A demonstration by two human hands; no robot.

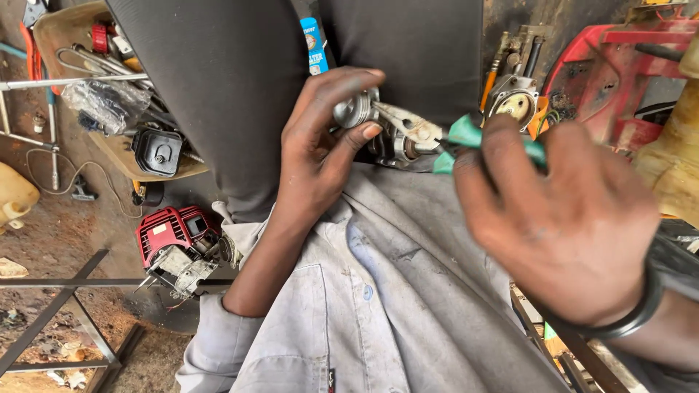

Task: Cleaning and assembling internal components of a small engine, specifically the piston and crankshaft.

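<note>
A person seated over a dirt workshop floor [65,240] works on a small metal piston [355,110], held above the lap in front of a grey work shirt [393,291]. The left hand [320,153] pinches the piston, thumb on its near side and fingers [349,78] curled over its far side. The right hand [561,218], blurred, is clenched around the green handles [466,135] of a pair of pliers [408,127], whose metal nose meets the right edge of the piston. A dark bracelet [641,309] circles the right wrist.

Room is tight between the dark trousers [226,94] and the shirt; both hands sit close together at centre. To the left, on the floor, a red small engine [175,244] lies just beside the person's elbow, with a metal frame [58,306] nearer and a tray of tools [87,58] at the far left edge. A yellowish jug [14,196] touches the left border. At far right stand a carburettor [513,102] and a red machine cover [611,80], with a yellowish tank [673,167] at the right edge.
</note>
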